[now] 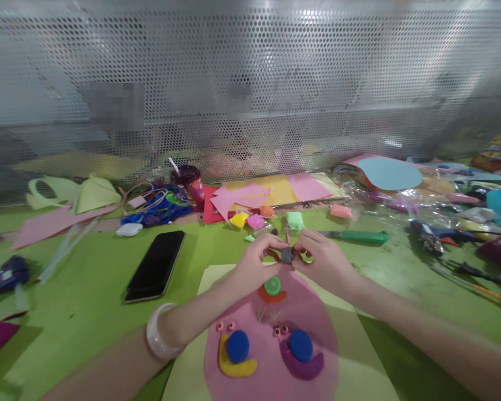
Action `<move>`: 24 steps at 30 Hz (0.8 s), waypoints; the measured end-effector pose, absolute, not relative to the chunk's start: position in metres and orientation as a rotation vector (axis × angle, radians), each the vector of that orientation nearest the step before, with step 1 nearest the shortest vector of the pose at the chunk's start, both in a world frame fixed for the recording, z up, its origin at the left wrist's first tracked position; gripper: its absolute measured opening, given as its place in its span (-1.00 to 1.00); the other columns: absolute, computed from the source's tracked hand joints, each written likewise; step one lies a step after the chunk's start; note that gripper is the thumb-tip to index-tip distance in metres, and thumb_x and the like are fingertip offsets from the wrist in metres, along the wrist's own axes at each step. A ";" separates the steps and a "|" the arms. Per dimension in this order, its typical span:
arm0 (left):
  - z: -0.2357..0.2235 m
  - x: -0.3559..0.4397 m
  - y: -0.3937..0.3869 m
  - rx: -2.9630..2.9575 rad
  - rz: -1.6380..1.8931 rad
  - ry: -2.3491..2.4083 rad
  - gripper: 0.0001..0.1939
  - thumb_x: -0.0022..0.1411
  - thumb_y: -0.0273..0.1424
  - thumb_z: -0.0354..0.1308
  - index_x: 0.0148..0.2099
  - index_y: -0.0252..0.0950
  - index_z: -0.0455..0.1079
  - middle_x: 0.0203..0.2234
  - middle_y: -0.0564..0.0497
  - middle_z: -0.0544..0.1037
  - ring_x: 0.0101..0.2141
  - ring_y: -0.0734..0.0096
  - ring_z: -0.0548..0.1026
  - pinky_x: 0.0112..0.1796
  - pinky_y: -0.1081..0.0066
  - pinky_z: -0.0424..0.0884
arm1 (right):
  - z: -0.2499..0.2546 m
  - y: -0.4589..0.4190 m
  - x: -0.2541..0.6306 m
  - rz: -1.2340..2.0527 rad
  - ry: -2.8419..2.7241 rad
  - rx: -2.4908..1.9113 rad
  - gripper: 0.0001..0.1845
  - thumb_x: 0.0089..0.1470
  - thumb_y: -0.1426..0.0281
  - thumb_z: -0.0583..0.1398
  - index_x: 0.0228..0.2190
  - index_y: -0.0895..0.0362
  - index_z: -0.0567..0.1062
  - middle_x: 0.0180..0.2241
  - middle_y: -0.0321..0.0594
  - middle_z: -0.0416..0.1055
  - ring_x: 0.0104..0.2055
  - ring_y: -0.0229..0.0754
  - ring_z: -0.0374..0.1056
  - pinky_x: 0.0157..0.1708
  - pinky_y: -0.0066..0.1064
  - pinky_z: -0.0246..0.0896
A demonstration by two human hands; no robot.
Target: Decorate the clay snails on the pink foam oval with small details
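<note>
A small dark grey piece (287, 255), round and short like a cap or lump of clay, is pinched between the fingertips of both hands. My left hand (256, 262) grips it from one side and my right hand (323, 259) from the other. Below them lies a pink paper oval (267, 365) on a pale yellow sheet (361, 356). Three clay snails rest on the oval: a yellow snail (226, 362) and a purple snail (304, 367) with blue round shells, and an orange snail (275, 297) with a green shell, near my hands.
A black phone (155, 267) lies left of the sheet. Farther back are a lidded cup (191, 186) with a straw, blue scissors (162, 211), coloured papers (275, 189), wrapped clay pieces (256, 221) and a green-handled knife (361, 236). Glue guns (432, 231) flank the workspace; perforated metal (250, 83) stands behind.
</note>
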State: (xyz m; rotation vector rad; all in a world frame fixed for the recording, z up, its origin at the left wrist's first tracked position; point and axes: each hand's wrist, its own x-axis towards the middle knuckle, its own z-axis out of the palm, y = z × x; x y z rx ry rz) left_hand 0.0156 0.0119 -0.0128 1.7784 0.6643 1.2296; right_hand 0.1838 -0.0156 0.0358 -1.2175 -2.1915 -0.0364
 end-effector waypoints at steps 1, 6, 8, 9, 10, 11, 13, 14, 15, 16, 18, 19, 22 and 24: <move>-0.013 0.016 0.012 1.784 1.231 0.667 -0.74 -0.03 -0.43 0.32 -0.26 -0.29 0.37 -0.28 -0.04 0.45 -0.23 0.32 0.42 -0.22 0.35 0.35 | 0.036 -0.016 0.184 -0.032 -2.184 -1.211 -0.80 -0.17 0.62 0.09 -0.64 0.12 0.20 -0.60 -0.33 0.17 -0.52 -0.30 0.11 -0.53 -0.50 -0.02; -0.011 0.016 0.011 1.796 1.248 0.671 -0.75 -0.03 -0.43 0.32 -0.26 -0.29 0.37 -0.28 -0.04 0.45 -0.24 0.33 0.42 -0.21 0.35 0.33 | 0.034 -0.017 0.183 -0.018 -2.150 -1.208 -0.80 -0.18 0.61 0.08 -0.65 0.12 0.19 -0.59 -0.33 0.17 -0.52 -0.31 0.10 -0.54 -0.50 -0.04; -0.010 0.017 0.010 1.799 1.267 0.661 -0.75 -0.02 -0.42 0.32 -0.26 -0.28 0.37 -0.28 -0.04 0.45 -0.24 0.34 0.42 -0.20 0.34 0.33 | 0.033 -0.016 0.184 -0.020 -2.140 -1.203 -0.82 -0.18 0.60 0.07 -0.64 0.12 0.20 -0.59 -0.32 0.17 -0.52 -0.31 0.11 -0.54 -0.50 -0.03; -0.010 0.017 0.010 1.799 1.280 0.656 -0.76 -0.03 -0.42 0.32 -0.27 -0.28 0.37 -0.28 -0.04 0.45 -0.24 0.34 0.42 -0.19 0.34 0.33 | 0.032 -0.016 0.184 -0.025 -2.134 -1.205 -0.82 -0.18 0.60 0.07 -0.64 0.12 0.20 -0.58 -0.32 0.17 -0.51 -0.30 0.11 -0.54 -0.50 -0.03; -0.009 0.017 0.009 1.792 1.299 0.657 -0.77 -0.03 -0.43 0.32 -0.29 -0.28 0.37 -0.28 -0.04 0.45 -0.23 0.34 0.42 -0.19 0.34 0.33 | 0.032 -0.016 0.185 -0.031 -2.125 -1.208 -0.83 -0.19 0.60 0.07 -0.64 0.12 0.20 -0.58 -0.32 0.17 -0.51 -0.30 0.11 -0.53 -0.49 -0.02; -0.009 0.016 0.009 1.781 1.320 0.664 -0.77 -0.03 -0.43 0.33 -0.30 -0.28 0.37 -0.27 -0.04 0.45 -0.22 0.34 0.42 -0.19 0.34 0.33 | 0.033 -0.016 0.185 -0.035 -2.112 -1.212 -0.83 -0.19 0.59 0.07 -0.64 0.12 0.20 -0.58 -0.32 0.18 -0.51 -0.30 0.11 -0.53 -0.49 -0.02; -0.008 0.015 0.010 1.747 1.343 0.687 -0.76 -0.04 -0.44 0.33 -0.29 -0.28 0.37 -0.27 -0.04 0.45 -0.21 0.34 0.42 -0.18 0.35 0.34 | 0.034 -0.016 0.186 -0.016 -2.084 -1.215 -0.83 -0.17 0.57 0.07 -0.64 0.12 0.18 -0.58 -0.32 0.18 -0.51 -0.31 0.11 -0.53 -0.49 -0.01; -0.008 0.015 0.011 1.723 1.347 0.698 -0.75 -0.04 -0.44 0.33 -0.27 -0.29 0.37 -0.26 -0.04 0.45 -0.22 0.34 0.43 -0.19 0.35 0.35 | 0.034 -0.017 0.187 0.004 -2.072 -1.216 -0.83 -0.15 0.55 0.07 -0.63 0.11 0.18 -0.57 -0.32 0.19 -0.52 -0.31 0.11 -0.53 -0.49 0.00; -0.008 0.014 0.012 1.695 1.348 0.702 -0.74 -0.04 -0.44 0.32 -0.26 -0.29 0.37 -0.26 -0.04 0.45 -0.22 0.34 0.43 -0.20 0.35 0.36 | 0.035 -0.018 0.187 0.027 -2.062 -1.219 -0.84 -0.12 0.54 0.07 -0.63 0.11 0.19 -0.56 -0.31 0.19 -0.52 -0.31 0.12 -0.53 -0.49 0.00; -0.008 0.014 0.013 1.669 1.346 0.699 -0.74 -0.04 -0.45 0.32 -0.26 -0.29 0.37 -0.26 -0.04 0.45 -0.22 0.34 0.44 -0.20 0.35 0.37 | 0.035 -0.019 0.187 0.049 -2.055 -1.226 -0.84 -0.10 0.53 0.07 -0.62 0.12 0.20 -0.55 -0.30 0.21 -0.52 -0.31 0.12 -0.53 -0.49 0.01; -0.009 0.014 0.014 1.619 1.351 0.681 -0.75 -0.04 -0.45 0.32 -0.26 -0.30 0.38 -0.25 -0.05 0.44 -0.22 0.34 0.45 -0.21 0.35 0.40 | 0.035 -0.020 0.186 0.090 -2.053 -1.246 -0.87 -0.06 0.51 0.06 -0.59 0.12 0.26 -0.52 -0.27 0.25 -0.51 -0.31 0.15 -0.52 -0.48 0.04; -0.010 0.014 0.015 1.602 1.355 0.667 -0.75 -0.05 -0.44 0.32 -0.27 -0.30 0.38 -0.24 -0.05 0.44 -0.21 0.34 0.45 -0.20 0.34 0.40 | 0.035 -0.020 0.186 0.112 -2.054 -1.257 -0.88 -0.04 0.50 0.06 -0.57 0.12 0.29 -0.50 -0.26 0.27 -0.50 -0.30 0.17 -0.51 -0.48 0.05; -0.013 0.014 0.016 1.579 1.356 0.629 -0.74 -0.04 -0.44 0.31 -0.26 -0.30 0.36 -0.19 -0.06 0.43 -0.18 0.34 0.45 -0.18 0.34 0.42 | 0.035 -0.014 0.192 0.189 -2.072 -1.308 -0.88 0.00 0.47 0.05 -0.50 0.13 0.36 -0.45 -0.23 0.34 -0.49 -0.30 0.20 -0.47 -0.46 0.10; -0.014 0.015 0.017 1.560 1.372 0.614 -0.73 -0.04 -0.44 0.31 -0.25 -0.29 0.35 -0.17 -0.06 0.42 -0.18 0.34 0.45 -0.17 0.33 0.42 | 0.041 -0.008 0.200 0.197 -2.118 -1.388 -0.88 -0.01 0.45 0.06 -0.51 0.13 0.37 -0.45 -0.24 0.36 -0.51 -0.30 0.21 -0.48 -0.45 0.10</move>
